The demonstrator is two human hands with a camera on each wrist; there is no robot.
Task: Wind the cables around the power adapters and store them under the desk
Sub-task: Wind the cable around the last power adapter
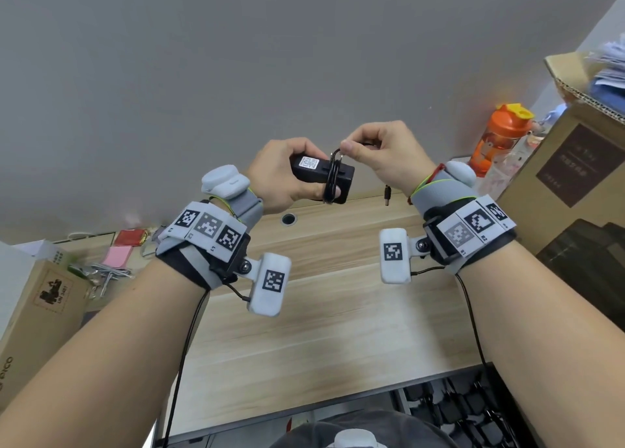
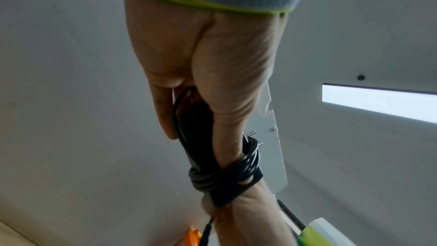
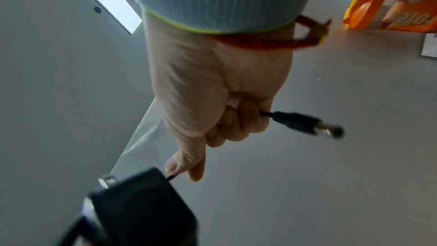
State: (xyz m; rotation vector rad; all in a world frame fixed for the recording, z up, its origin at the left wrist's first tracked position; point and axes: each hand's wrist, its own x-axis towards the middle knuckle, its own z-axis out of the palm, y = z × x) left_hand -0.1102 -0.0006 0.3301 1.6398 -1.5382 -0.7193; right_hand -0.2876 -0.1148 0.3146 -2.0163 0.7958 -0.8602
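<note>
Mostly wound: black cable [image 1: 333,177] looped round black power adapter [image 1: 321,174], plug [image 1: 387,199] dangling.

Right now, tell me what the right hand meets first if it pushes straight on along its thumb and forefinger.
The right hand pinches the cable; straight on it would probably meet the black power adapter in the left hand.

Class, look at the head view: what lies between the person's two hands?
The black power adapter, gripped by the left hand, with its cable coiled round it; the right hand pinches that cable. Head view shows it.
</note>
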